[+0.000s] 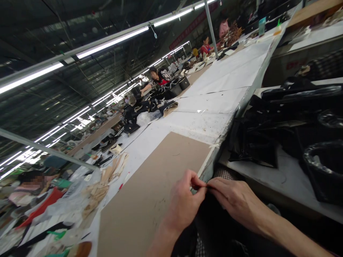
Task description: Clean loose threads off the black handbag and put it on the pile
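My left hand [184,200] is closed in a pinch, thumb against forefinger, at the edge of the table. Right beside it, my right hand [233,198] pinches too, and the fingertips of both hands nearly meet. Between them a thin dark edge shows; it appears to belong to the black material [211,221] hanging below over my lap. What kind of article this is, I cannot make out. A brown-grey board [150,185] lies flat on the white-covered table [203,110], partly under my left forearm.
A red-and-white pen [123,181] lies left of the board. Black bag-like pieces [155,103] are heaped farther up the table. More black pieces [268,125] fill a surface on my right. Tan scraps and plastic [99,189] lie left. Several people work along the tables.
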`<move>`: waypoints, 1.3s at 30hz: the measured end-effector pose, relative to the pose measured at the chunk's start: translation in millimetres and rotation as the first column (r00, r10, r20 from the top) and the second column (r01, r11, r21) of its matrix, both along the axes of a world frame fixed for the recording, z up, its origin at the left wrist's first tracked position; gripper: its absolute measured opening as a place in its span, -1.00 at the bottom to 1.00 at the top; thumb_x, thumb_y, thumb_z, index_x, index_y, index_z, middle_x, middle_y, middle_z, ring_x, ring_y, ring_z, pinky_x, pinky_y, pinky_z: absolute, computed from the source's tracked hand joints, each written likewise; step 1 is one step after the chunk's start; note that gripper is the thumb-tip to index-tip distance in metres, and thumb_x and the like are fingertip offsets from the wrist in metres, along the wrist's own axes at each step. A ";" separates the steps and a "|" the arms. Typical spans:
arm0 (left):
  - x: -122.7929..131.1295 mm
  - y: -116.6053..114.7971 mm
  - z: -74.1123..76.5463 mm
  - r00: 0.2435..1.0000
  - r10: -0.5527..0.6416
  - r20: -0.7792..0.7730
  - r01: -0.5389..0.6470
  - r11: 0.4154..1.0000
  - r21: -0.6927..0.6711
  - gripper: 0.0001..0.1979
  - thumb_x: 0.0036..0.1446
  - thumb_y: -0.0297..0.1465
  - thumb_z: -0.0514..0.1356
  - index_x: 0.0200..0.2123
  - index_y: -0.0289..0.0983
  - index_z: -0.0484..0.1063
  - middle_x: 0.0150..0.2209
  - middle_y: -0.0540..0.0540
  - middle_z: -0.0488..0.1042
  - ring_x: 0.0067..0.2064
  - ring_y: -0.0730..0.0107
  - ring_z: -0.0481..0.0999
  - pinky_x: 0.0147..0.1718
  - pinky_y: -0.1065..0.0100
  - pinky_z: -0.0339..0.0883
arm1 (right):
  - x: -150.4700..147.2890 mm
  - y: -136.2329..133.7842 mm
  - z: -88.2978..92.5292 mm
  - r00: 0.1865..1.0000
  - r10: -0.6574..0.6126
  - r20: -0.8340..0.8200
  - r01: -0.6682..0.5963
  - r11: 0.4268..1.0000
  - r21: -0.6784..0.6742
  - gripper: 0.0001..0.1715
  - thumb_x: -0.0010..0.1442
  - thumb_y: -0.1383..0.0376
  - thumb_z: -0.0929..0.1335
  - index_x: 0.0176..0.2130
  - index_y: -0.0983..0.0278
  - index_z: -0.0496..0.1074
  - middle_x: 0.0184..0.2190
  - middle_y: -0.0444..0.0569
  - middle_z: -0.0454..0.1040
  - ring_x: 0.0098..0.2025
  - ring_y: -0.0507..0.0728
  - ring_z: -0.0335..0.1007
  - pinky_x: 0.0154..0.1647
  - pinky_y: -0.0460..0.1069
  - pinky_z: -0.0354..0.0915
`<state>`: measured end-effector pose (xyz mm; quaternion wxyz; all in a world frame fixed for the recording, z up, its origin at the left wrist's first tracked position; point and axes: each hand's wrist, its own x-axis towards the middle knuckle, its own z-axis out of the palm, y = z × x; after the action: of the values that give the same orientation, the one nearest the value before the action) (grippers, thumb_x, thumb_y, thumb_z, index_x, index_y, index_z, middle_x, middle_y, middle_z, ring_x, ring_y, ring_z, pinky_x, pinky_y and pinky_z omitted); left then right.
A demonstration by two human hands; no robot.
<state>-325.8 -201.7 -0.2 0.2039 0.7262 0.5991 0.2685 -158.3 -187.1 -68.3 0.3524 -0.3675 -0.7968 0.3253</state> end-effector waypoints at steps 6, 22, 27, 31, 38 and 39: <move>0.2 12.6 7.7 0.884 0.135 0.448 0.073 0.906 -0.417 -0.67 -0.13 -0.59 0.30 -0.36 -0.25 0.20 -0.46 0.10 0.43 -0.47 0.54 0.39 -0.45 0.53 0.24 | -4.6 0.8 5.0 0.997 -0.011 -0.075 -0.004 0.981 -0.192 -0.95 0.26 0.28 0.29 -0.28 0.19 0.34 -0.39 -0.15 0.53 -0.34 0.14 0.47 -0.34 -0.02 0.25; -7.7 -43.3 -12.6 0.948 0.280 0.148 -0.247 0.946 -0.208 -0.91 0.13 -0.33 0.23 -0.36 -0.22 0.42 -0.38 0.03 0.46 -0.31 0.38 0.45 -0.30 0.44 0.32 | -3.7 13.4 -9.8 0.963 0.021 -0.268 -0.109 0.942 -0.318 -0.69 0.30 0.14 0.28 -0.11 0.11 0.57 -0.19 -0.13 0.60 -0.12 0.20 0.51 -0.09 0.00 0.39; -7.8 -38.0 -21.9 0.903 0.302 0.304 -0.236 0.943 -0.235 -0.84 0.14 -0.29 0.23 -0.43 -0.24 0.43 -0.46 0.06 0.35 -0.39 0.46 0.35 -0.37 0.48 0.23 | -3.2 14.2 -5.2 0.938 -0.017 -0.347 -0.171 0.848 -0.502 -0.68 0.26 0.10 0.32 -0.13 0.15 0.59 -0.29 -0.12 0.59 -0.06 0.25 0.47 -0.09 0.01 0.38; -10.6 -33.2 -27.6 0.845 0.351 0.404 -0.245 0.925 -0.291 -0.80 0.08 -0.30 0.25 -0.51 -0.27 0.41 -0.55 0.09 0.20 -0.47 0.49 0.21 -0.47 0.49 0.14 | -4.1 16.3 -1.8 0.930 -0.061 -0.364 -0.181 0.785 -0.593 -0.68 0.22 0.08 0.33 -0.24 0.20 0.60 -0.23 -0.10 0.58 -0.07 0.27 0.45 -0.17 0.00 0.36; -16.5 -23.1 -23.7 0.967 0.176 0.186 -0.138 0.970 -0.200 -0.84 0.17 -0.29 0.17 -0.41 -0.23 0.37 -0.53 0.08 0.32 -0.48 0.47 0.34 -0.49 0.50 0.17 | -11.9 12.5 1.7 0.931 -0.080 -0.356 -0.127 0.844 -0.521 -0.69 0.24 0.14 0.32 -0.38 0.24 0.55 -0.42 -0.16 0.50 -0.35 0.12 0.37 -0.36 -0.08 0.20; -18.2 -21.0 -23.5 0.994 0.098 0.051 -0.092 0.990 -0.109 -0.87 0.21 -0.30 0.14 -0.35 -0.20 0.39 -0.49 0.07 0.39 -0.46 0.46 0.39 -0.47 0.49 0.19 | -14.0 11.1 2.4 0.927 -0.084 -0.365 -0.117 0.860 -0.496 -0.70 0.25 0.17 0.31 -0.39 0.25 0.55 -0.48 -0.17 0.46 -0.39 0.09 0.33 -0.40 -0.09 0.16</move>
<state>-344.0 -222.7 -23.7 0.2461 0.6772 0.6405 0.2656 -172.3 -176.0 -65.9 0.3850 -0.3716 -0.6037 0.5910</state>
